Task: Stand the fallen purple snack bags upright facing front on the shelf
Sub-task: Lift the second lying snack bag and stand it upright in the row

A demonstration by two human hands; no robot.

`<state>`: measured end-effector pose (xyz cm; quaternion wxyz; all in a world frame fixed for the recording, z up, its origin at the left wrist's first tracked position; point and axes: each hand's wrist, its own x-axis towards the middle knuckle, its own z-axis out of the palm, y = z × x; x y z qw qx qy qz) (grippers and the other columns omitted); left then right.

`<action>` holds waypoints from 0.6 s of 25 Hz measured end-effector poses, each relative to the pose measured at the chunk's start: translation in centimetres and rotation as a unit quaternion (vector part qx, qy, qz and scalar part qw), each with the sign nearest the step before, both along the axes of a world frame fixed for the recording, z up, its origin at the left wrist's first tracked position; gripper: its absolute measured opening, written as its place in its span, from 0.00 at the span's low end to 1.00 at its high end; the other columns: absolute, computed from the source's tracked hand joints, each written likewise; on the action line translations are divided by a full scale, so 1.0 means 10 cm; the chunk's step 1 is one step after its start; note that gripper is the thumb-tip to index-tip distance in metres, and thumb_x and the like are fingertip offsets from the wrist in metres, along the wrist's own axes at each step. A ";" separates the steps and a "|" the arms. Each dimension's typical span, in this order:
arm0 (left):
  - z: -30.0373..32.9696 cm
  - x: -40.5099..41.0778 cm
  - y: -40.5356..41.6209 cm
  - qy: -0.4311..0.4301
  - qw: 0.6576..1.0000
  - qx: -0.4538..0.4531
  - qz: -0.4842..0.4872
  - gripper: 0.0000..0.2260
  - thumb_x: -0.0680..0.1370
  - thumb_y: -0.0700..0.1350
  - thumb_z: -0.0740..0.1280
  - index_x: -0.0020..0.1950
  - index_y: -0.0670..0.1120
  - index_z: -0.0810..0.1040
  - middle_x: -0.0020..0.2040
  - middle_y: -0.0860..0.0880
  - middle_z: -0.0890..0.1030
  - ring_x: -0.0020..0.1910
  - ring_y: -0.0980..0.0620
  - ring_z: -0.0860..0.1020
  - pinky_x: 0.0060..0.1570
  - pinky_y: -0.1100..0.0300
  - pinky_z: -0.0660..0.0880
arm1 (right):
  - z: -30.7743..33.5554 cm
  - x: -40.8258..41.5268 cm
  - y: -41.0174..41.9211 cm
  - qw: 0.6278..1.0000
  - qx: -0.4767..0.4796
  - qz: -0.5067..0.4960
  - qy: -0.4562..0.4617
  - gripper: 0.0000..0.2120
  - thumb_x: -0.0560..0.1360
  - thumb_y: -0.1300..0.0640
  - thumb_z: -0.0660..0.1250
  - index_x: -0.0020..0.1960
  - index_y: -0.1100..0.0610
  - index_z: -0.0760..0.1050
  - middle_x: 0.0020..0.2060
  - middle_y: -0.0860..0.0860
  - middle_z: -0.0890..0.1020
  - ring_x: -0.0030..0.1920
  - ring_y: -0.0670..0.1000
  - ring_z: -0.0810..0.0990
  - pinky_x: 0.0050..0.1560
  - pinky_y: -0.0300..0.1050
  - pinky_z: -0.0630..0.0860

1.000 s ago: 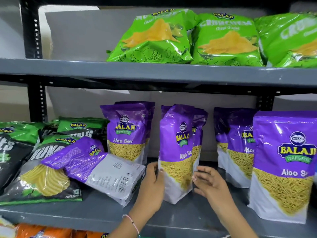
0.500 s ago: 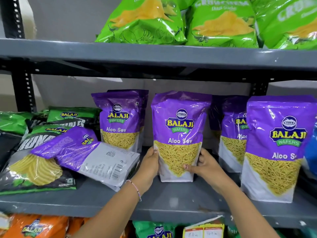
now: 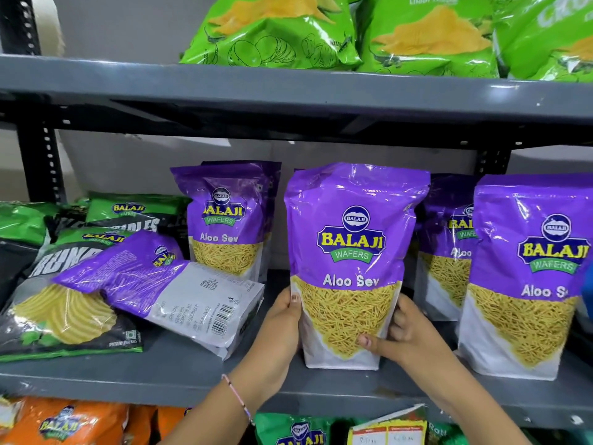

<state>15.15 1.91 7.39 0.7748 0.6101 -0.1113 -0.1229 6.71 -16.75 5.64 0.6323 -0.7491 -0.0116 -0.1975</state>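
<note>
A purple Aloo Sev bag stands upright on the grey middle shelf, its front facing me. My left hand grips its lower left edge and my right hand grips its lower right edge, thumb on the front. Left of it another purple bag lies fallen on its side, back label up, resting on a black-green chips bag. Upright purple bags stand behind at the left, behind at the right and at the far right.
Green and black chips bags are piled at the shelf's left end. Green snack bags fill the upper shelf. Orange bags and a price tag sit below. A black upright post stands at left.
The bag in my hands has turned from side-on to front-facing and now stands square on the shelf. The view has moved closer and lower.
</note>
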 end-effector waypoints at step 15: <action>0.05 -0.18 0.26 -0.023 0.999 -0.020 0.026 0.11 0.82 0.35 0.62 0.60 0.47 0.77 0.63 0.44 0.82 0.63 0.46 0.80 0.66 0.53 0.74 | 0.15 -0.06 0.25 0.981 -0.005 -0.143 -0.132 0.31 0.64 0.60 0.78 0.61 0.43 0.72 0.65 0.50 0.80 0.68 0.49 0.77 0.67 0.46 0.75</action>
